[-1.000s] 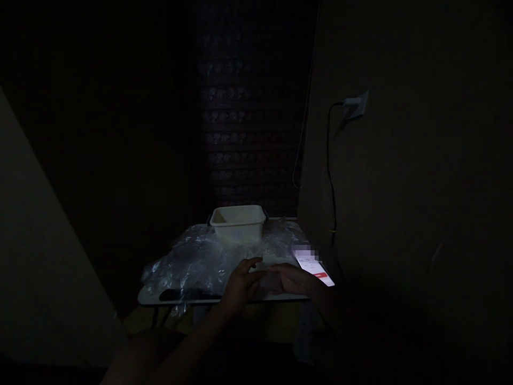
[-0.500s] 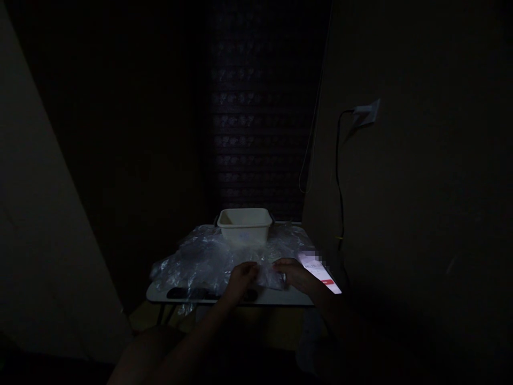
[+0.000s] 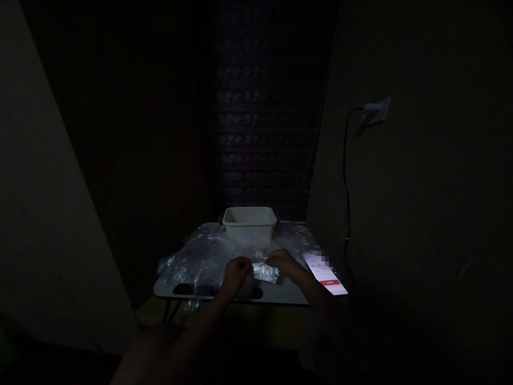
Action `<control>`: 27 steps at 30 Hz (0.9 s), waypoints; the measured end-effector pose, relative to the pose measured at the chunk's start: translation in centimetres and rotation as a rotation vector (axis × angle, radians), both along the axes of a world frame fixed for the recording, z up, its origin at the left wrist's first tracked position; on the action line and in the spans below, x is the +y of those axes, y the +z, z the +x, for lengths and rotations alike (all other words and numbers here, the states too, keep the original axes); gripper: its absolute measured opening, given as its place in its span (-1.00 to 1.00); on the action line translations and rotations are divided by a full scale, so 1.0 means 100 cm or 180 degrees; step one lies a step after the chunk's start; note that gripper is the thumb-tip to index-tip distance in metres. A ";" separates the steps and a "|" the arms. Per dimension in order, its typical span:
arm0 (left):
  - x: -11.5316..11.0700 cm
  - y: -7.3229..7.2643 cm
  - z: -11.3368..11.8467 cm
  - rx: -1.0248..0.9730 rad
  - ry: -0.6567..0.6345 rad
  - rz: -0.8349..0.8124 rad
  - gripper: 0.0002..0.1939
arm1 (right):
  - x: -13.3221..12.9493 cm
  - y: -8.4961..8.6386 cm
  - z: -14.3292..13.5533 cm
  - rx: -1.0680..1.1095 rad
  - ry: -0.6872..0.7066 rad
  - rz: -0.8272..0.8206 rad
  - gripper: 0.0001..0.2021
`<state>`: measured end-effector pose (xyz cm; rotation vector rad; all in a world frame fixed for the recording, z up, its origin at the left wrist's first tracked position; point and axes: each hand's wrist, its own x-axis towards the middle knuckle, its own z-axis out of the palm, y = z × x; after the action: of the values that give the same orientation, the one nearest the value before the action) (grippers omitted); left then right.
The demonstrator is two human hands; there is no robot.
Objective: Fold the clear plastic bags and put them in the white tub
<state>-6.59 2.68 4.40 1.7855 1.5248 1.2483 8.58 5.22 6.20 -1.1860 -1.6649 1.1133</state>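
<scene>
Between my hands is a small, shiny clear plastic bag (image 3: 265, 272), bright with reflected light. My left hand (image 3: 237, 272) pinches its left edge. At its upper right, the fingers of my right hand (image 3: 284, 262) close on the plastic. Whether anything lies inside the bag is too dark to tell. Loose clear plastic bags (image 3: 200, 256) spread in a crumpled heap over the small table (image 3: 286, 294), mostly left of my hands. Behind them stands a cream plastic tub (image 3: 250, 231); its inside bottom is hidden.
A lit phone (image 3: 326, 275) lies at the table's right side, beside my right forearm. A black cord (image 3: 345, 176) hangs from a wall outlet (image 3: 377, 111) on the right. Dark patterned blinds (image 3: 248, 128) are behind the table, and a pale panel (image 3: 52, 214) stands at left.
The plastic between my hands now lies flatter and catches more light. Both hands have risen slightly, the right one shifting a little left. The whole view has shifted slightly.
</scene>
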 end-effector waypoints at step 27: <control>0.144 0.028 -0.081 -0.0519 0.1048 -0.0520 -0.55 | 0.148 0.063 -0.025 0.0488 -0.0544 0.0490 -0.78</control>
<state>-14.73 17.08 7.20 1.3332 1.8166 1.3379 6.04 20.02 12.46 -1.0942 -1.4751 0.9289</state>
